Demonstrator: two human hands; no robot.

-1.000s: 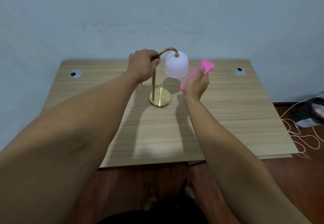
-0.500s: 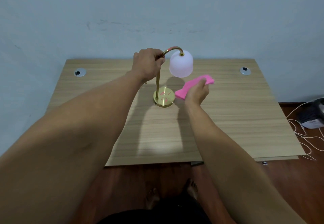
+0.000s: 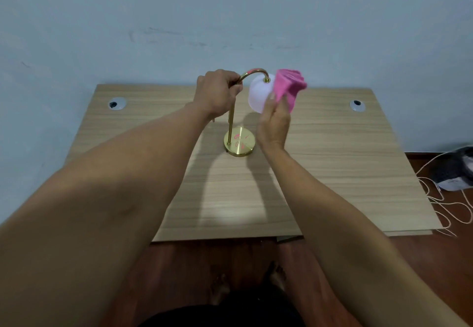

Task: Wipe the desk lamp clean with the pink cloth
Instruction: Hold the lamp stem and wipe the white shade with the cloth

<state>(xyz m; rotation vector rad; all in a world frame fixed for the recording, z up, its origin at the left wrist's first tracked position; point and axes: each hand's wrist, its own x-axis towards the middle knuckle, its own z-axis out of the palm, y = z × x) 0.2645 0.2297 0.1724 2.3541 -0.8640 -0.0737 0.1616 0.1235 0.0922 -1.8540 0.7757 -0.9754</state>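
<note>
A small desk lamp stands mid-desk: round brass base (image 3: 239,144) with pink marks on it, thin brass stem curving over to a white frosted shade (image 3: 259,94). My left hand (image 3: 217,93) grips the top of the stem just left of the curve. My right hand (image 3: 274,121) holds the pink cloth (image 3: 289,87) and has it lifted against the right side of the shade, covering part of it.
The wooden desk (image 3: 332,162) sits against a pale blue wall, with a cable grommet near each back corner, left grommet (image 3: 117,103) and right grommet (image 3: 357,105). Loose cords (image 3: 440,198) and a dark bundle lie on the floor at right. My feet show below the desk's front edge.
My right hand has raised the pink cloth from low beside the lamp base up to the right side of the shade. My left hand keeps its grip on the stem.
</note>
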